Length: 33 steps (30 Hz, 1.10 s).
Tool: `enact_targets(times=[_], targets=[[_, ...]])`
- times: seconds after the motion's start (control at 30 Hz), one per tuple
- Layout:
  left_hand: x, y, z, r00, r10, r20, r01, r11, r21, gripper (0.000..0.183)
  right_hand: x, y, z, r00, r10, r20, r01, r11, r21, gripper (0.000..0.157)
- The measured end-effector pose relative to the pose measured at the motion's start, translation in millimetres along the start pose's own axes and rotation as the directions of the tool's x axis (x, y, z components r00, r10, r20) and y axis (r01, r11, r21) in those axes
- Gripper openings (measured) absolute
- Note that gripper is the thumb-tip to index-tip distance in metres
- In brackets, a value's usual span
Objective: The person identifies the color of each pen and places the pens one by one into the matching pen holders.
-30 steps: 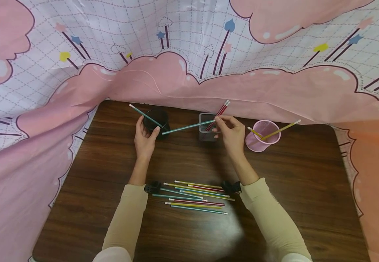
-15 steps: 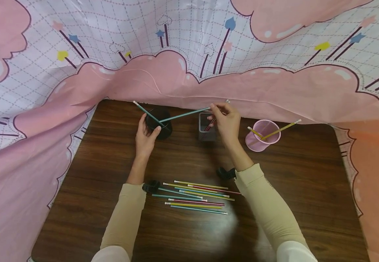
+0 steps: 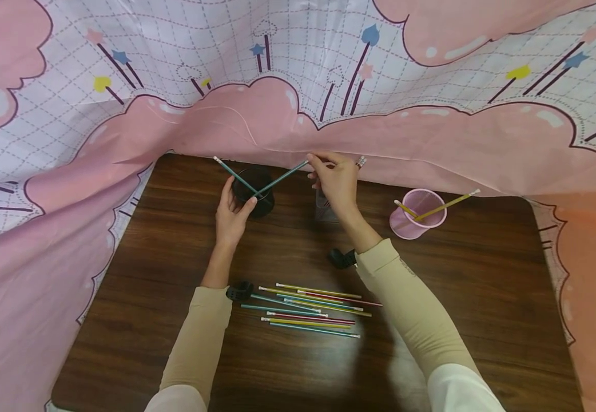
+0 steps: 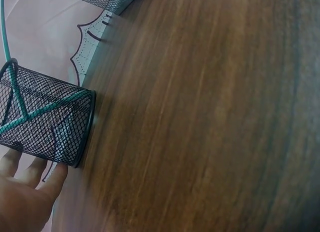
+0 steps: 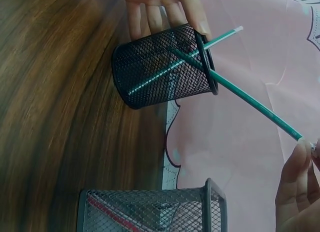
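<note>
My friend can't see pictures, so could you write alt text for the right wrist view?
A right hand pinches a green pencil slanting into a black mesh cup, which a left hand grips and where another green pencil leans. At the bottom, a gray mesh holder has something red and slender inside.

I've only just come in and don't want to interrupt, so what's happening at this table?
A person's left hand holds a black mesh cup, while the right hand pinches a green pencil near its eraser end; the other end is inside that cup. A second green pencil leans in there too. Red pencils stand in the square mesh holder, and yellow pencils in the pink cup. More pencils lie on the table.
</note>
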State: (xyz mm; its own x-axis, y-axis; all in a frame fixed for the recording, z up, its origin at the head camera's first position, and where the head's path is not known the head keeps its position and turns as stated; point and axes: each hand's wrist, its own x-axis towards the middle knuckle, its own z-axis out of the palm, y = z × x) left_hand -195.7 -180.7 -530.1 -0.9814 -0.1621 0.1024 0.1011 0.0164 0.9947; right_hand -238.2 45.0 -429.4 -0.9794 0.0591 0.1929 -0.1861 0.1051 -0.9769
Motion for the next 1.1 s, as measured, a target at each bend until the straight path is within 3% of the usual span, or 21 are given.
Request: enact_targets(times=[0.4, 0.63, 0.87, 1.1], targets=[[-0.5, 1.8, 1.3, 1.000, 0.003, 0.016, -0.003, 1.000, -0.005, 0.073, 2.1, -2.6, 8.3, 1.000, -0.014, 0.006, 0.014, 1.000, -0.007, 0.022], [0.1, 1.4, 1.9, 1.000, -0.017, 0.003, 0.016, 1.000, 0.011, 0.074, 7.5, 13.4, 11.5, 1.000, -0.019, 0.013, 0.018, 0.999, 0.037, 0.021], [-2.4, 3.1, 3.8, 0.999, 0.047, -0.011, -0.047, 0.999, 0.021, 0.075, 9.2, 32.9, 4.0, 1.000, -0.023, -0.014, 0.021, 0.995, -0.095, 0.023], [-8.4, 9.1, -1.7, 0.986, 0.126, -0.112, -0.118, 0.990, 0.077, 0.074, 3.3, 31.8, -6.3, 1.000, -0.024, -0.003, 0.024, 0.992, -0.126, 0.023]])
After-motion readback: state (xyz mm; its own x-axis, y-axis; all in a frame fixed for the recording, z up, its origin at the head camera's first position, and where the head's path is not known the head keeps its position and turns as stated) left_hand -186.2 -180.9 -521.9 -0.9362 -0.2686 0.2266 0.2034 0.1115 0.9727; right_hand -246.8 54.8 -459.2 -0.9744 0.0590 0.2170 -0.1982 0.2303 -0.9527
